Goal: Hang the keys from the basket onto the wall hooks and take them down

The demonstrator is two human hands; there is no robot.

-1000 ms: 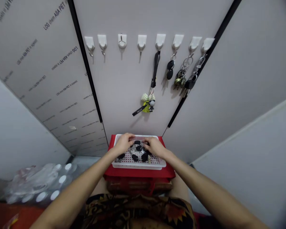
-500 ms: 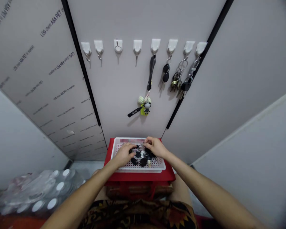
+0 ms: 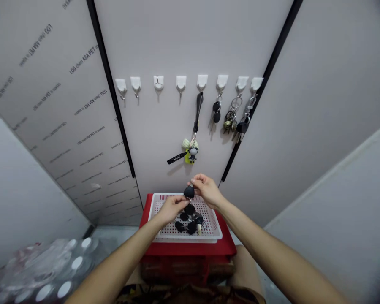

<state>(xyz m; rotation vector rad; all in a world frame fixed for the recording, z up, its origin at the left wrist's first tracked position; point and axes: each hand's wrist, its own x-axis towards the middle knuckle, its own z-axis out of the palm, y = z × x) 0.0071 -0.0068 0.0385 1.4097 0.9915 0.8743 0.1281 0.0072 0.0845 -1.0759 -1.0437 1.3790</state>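
Note:
Above the white basket [image 3: 220, 230], my right hand [image 3: 207, 191] pinches a black-headed key [image 3: 189, 192] by its upper end. My left hand [image 3: 171, 209] is closed, with thumb and forefinger together at the small ring just below that key head. A second black key head [image 3: 189, 209] hangs under the ring, close to my left thumb. Further black-headed keys [image 3: 191, 228] lie on the perforated bottom of the basket, below my hands. What exactly sits between my left fingertips is partly hidden.
Several white hooks [image 3: 181, 82] line the wall panel; some carry key bunches [image 3: 229, 122] and a strap with a charm [image 3: 193, 154]. The basket rests on a red box [image 3: 190, 249] over my lap. Wrapped bottles [image 3: 65, 289] stand at lower left.
My right hand has lifted a black-headed key from the basket, and my left hand has closed in beside it. The view has tilted up, so the hooks appear lower.

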